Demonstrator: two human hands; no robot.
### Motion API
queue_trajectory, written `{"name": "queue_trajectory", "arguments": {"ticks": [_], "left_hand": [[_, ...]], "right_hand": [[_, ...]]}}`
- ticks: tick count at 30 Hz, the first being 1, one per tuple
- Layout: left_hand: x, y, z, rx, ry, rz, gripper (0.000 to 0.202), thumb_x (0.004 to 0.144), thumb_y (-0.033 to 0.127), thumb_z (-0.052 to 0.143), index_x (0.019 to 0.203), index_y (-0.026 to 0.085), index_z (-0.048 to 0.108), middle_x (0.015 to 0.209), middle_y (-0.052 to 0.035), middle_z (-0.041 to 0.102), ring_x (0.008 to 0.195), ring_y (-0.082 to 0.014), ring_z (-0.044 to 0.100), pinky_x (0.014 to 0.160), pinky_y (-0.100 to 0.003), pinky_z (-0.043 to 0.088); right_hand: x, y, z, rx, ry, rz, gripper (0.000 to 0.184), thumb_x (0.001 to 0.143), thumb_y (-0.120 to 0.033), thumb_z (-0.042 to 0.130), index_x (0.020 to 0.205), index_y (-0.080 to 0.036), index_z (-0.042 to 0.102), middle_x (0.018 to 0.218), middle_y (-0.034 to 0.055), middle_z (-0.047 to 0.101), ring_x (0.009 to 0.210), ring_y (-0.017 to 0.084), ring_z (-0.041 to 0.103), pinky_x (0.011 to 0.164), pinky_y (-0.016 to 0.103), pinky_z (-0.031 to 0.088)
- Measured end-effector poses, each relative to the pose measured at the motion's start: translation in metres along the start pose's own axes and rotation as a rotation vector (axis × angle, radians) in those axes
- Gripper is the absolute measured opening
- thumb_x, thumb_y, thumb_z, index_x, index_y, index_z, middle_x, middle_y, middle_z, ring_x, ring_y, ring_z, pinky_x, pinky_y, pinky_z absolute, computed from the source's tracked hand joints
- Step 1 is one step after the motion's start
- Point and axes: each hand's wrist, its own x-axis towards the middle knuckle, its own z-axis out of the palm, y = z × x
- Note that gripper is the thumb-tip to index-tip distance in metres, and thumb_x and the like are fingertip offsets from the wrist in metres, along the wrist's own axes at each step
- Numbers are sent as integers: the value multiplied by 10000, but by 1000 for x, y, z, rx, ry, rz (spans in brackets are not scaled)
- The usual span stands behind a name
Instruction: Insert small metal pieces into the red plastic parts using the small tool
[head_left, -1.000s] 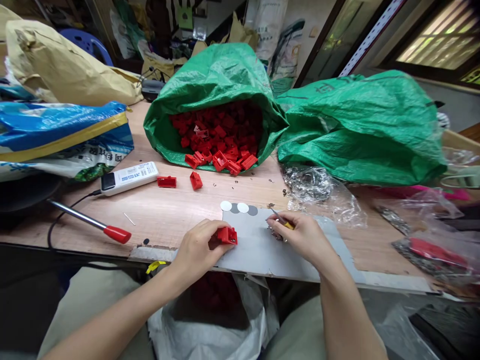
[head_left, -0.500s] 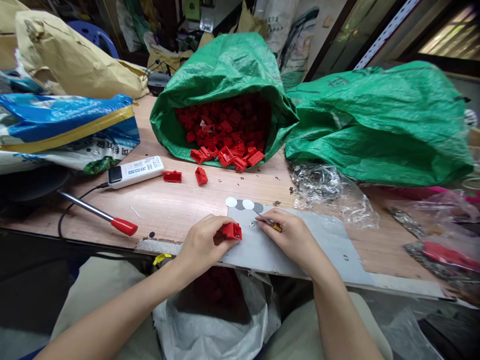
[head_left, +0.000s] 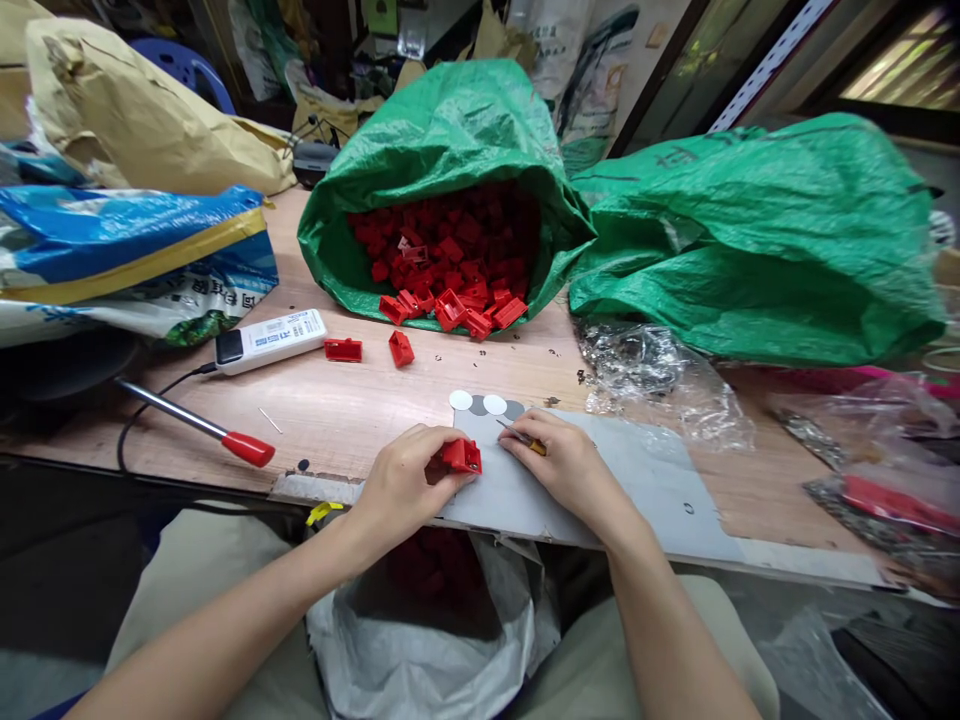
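My left hand (head_left: 401, 482) is closed on a small red plastic part (head_left: 460, 455), holding it on a grey card sheet (head_left: 645, 482) at the table's near edge. My right hand (head_left: 562, 462) pinches a thin metal tool with a yellow handle (head_left: 519, 438), its tip pointing up-left just right of the red part. Two white discs (head_left: 478, 402) and grey discs lie at the sheet's far corner. An open green sack (head_left: 442, 140) full of red parts (head_left: 450, 250) lies behind, with several spilled at its mouth.
Two loose red parts (head_left: 371, 349), a white remote-like device (head_left: 270, 340) and a red-handled screwdriver (head_left: 199, 425) lie to the left. A second green sack (head_left: 757, 240) and clear plastic bags (head_left: 660, 385) sit on the right. A white bag (head_left: 427, 640) hangs below the table edge.
My right hand with the tool has moved left across the grey sheet, closer to the red part. My left hand has kept its hold on the part.
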Motion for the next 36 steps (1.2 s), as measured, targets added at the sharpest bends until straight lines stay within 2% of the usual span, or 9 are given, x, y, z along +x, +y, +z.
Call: {"name": "queue_trajectory", "arguments": {"ticks": [4, 8, 12, 16, 20, 28, 33, 36], "left_hand": [[0, -1, 0, -25, -10, -11, 265, 819, 195, 778, 1062, 215, 673, 1001, -30, 720, 903, -193, 659, 796, -307, 517], [0, -2, -1, -20, -25, 12, 261, 828, 196, 771, 1070, 220, 675, 1024, -26, 725, 943, -194, 656, 833, -312, 512], [0, 0, -2, -8, -53, 40, 255, 833, 108, 729, 1056, 221, 679, 1004, -16, 723, 942, -186, 643, 840, -310, 496], [0, 1, -3, -11, -68, 38, 262, 824, 65, 709, 1033, 220, 689, 969, -15, 715, 916, -184, 636, 813, -302, 490], [0, 1, -4, -17, -87, 30, 289, 827, 46, 692, 1056, 223, 698, 979, -17, 718, 919, -180, 642, 817, -297, 491], [3, 2, -6, -70, -65, -76, 200, 826, 199, 775, 1011, 205, 699, 988, -15, 736, 906, -181, 671, 800, -282, 496], [2, 1, -4, -50, -61, -62, 199, 827, 171, 765, 1008, 216, 695, 973, -2, 732, 897, -174, 669, 801, -278, 492], [2, 1, -4, -35, -61, -55, 223, 823, 172, 768, 1027, 218, 692, 990, -7, 732, 913, -182, 666, 811, -287, 492]], "right_hand": [[-1, -16, 1, 87, -38, 4, 188, 981, -302, 517, 886, -202, 644, 904, 45, 669, 823, 189, 614, 745, 294, 444], [-2, -29, 8, 200, -147, 188, 219, 921, -357, 580, 801, -194, 664, 757, 17, 670, 699, 170, 566, 640, 277, 403], [1, -29, 15, 372, -114, 314, 219, 837, -399, 654, 867, -182, 665, 728, 3, 639, 633, 149, 521, 576, 265, 375], [2, -26, 15, 505, -133, 327, 260, 789, -406, 702, 902, -192, 610, 759, -1, 640, 643, 142, 534, 578, 259, 382], [1, -26, 15, 541, -147, 328, 273, 783, -386, 703, 950, -199, 597, 764, 8, 667, 716, 171, 600, 641, 279, 432], [4, -23, 30, 496, 26, 299, 296, 753, -397, 719, 956, -202, 628, 907, 59, 712, 809, 204, 658, 756, 334, 493], [4, -24, 25, 552, -15, 295, 318, 745, -437, 760, 918, -197, 644, 887, 52, 716, 817, 200, 658, 725, 306, 499], [1, -22, 12, 576, -80, 325, 358, 838, -510, 690, 983, -185, 655, 879, 50, 715, 661, 148, 599, 581, 268, 446]]}}
